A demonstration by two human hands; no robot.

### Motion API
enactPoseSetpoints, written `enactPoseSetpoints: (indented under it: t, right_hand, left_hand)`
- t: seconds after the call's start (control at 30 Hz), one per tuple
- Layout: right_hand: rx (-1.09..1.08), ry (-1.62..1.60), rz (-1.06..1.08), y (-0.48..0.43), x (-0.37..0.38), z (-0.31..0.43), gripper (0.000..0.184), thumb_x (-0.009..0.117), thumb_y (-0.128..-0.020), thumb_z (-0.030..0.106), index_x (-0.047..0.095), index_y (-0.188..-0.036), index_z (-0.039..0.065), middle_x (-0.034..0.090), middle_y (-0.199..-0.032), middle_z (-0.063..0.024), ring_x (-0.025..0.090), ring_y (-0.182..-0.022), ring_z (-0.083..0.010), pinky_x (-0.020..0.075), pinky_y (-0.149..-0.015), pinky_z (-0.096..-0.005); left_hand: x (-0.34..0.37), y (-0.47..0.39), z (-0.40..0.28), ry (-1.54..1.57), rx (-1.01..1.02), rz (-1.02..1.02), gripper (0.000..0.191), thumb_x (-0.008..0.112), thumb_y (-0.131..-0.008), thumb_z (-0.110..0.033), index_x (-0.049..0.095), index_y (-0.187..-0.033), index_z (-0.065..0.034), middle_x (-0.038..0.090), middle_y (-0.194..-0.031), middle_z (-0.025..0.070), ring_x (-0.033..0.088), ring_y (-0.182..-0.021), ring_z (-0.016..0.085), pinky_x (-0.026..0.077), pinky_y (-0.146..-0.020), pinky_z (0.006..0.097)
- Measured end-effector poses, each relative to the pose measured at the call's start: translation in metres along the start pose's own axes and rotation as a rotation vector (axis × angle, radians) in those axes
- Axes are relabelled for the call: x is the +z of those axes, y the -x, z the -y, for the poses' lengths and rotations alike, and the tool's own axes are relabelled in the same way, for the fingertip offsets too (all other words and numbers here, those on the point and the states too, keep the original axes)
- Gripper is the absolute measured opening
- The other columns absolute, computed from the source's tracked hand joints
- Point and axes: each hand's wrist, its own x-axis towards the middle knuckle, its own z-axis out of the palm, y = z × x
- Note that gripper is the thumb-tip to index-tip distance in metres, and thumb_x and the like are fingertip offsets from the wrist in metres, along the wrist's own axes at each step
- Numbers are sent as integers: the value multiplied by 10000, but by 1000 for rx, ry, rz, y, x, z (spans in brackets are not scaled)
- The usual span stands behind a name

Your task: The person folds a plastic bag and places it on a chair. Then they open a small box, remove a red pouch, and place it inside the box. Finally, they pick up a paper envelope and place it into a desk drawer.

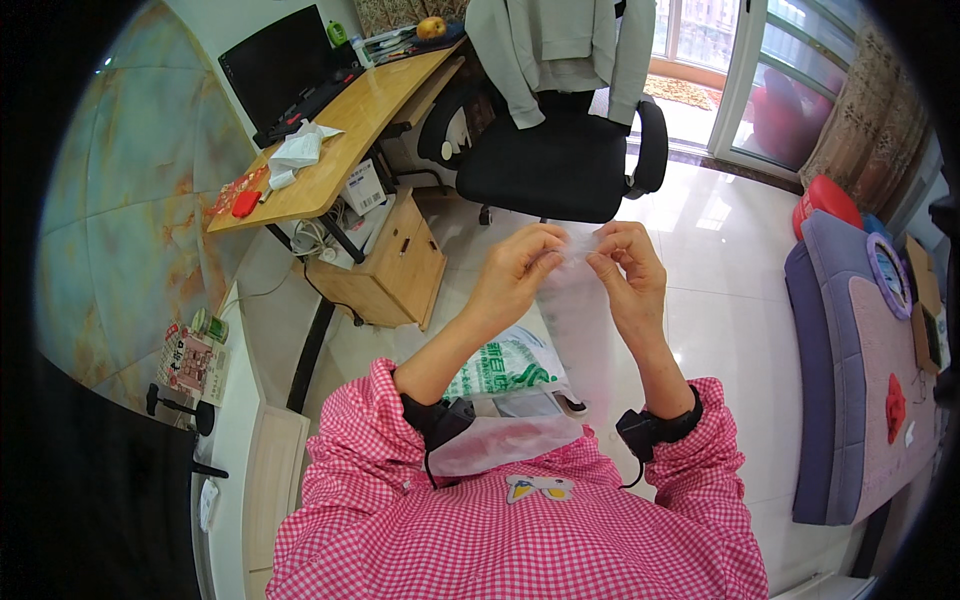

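My left hand (516, 271) and my right hand (634, 271) are raised in front of me. Both pinch the upper edge of a thin, see-through plastic bag (574, 322) between thumb and fingers. The film hangs limp from them towards the floor. Below my left forearm lies a white plastic bag with green printing (514, 364). Nearer my body is a pale, translucent sheet (506, 446), probably plastic, partly over my lap. Black bands with small devices sit on both wrists.
A black office chair (540, 169) with a grey garment over its back stands ahead. A wooden desk (360, 120) with a monitor (281, 71) is at the left, a wooden cabinet (394, 277) below it. A grey-purple sofa (832, 360) stands at the right.
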Motion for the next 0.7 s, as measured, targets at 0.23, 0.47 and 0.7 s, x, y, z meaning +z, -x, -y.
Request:
enactPoseSetpoints:
  t: [0.23, 0.47, 0.7]
  right_hand:
    - [150, -237, 37, 1, -4, 2, 168, 658, -811, 1, 576, -953, 42, 549, -1000, -26, 533, -895, -104, 442, -743, -247]
    - [95, -153, 54, 5, -8, -2, 112, 659, -793, -20, 607, -881, 27, 547, -1045, -48, 536, -931, -117, 440, -792, -238]
    - [24, 20, -104, -7, -34, 0, 78, 670, -793, -8, 596, -791, 17, 537, -1055, -47, 524, -928, -106, 439, -774, -221]
  left_hand:
    - [-3, 1, -3, -90, 37, 81, 73, 561, -906, -49, 583, -901, 21, 603, -1038, 74, 558, -820, 125, 449, -692, 230]
    - [-3, 1, -4, -70, -28, 117, 105, 612, -879, -92, 591, -891, 10, 597, -1069, 81, 557, -866, 155, 457, -731, 259]
    - [-24, -14, -3, -518, 222, 165, 250, 771, -712, -187, 604, -826, -39, 511, -1263, 76, 455, -1145, 271, 364, -961, 409]
